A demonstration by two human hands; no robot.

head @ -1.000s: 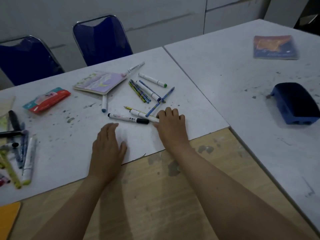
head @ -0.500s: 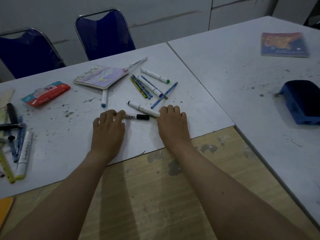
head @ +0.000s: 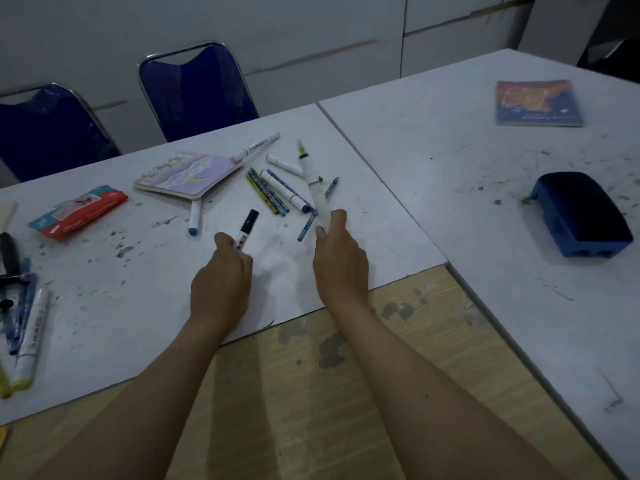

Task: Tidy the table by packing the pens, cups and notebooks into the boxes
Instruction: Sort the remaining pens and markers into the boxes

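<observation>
The packing looks barely begun: the left hand (head: 221,278) pinches a white marker with a black cap (head: 246,228), the right hand (head: 341,261) grips a long, blurred white pen (head: 313,188), and no box is in sight. Just beyond both hands a scatter of blue and white pens (head: 277,188) lies on the white bench (head: 121,271), beside a pastel soft-cover notebook (head: 188,173). More markers (head: 29,336) lie well left of the left hand and a dark-covered notebook (head: 538,102) far beyond the right.
</observation>
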